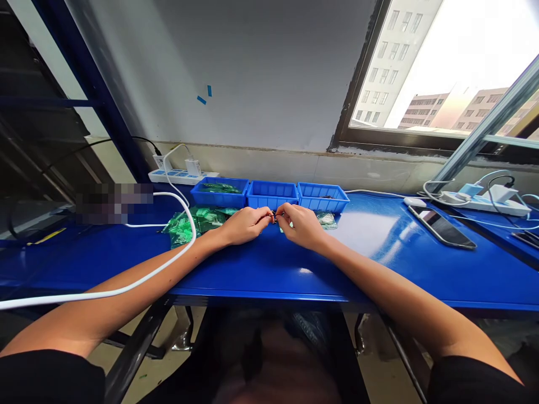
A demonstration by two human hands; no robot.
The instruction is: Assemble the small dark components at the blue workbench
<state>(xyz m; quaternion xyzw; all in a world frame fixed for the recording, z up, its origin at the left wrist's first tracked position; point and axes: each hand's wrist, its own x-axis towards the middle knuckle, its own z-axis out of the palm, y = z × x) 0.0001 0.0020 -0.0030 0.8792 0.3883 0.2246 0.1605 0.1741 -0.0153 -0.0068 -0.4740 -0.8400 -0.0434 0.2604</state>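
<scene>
Left hand (247, 225): your fingertips pinch a small dark piece (273, 216)
Right hand (305, 225): you pinch it here too
Small dark piece: between your hands, 12 o'clock
Blue bins (272, 200): just beyond, 11 to 1 o'clock
Phone (443, 226): on your counter (269, 269), 3 o'clock

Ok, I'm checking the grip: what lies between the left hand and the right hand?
A small dark part, at the fingertips of both the left hand and right hand, in the head view; too small to identify.
</scene>
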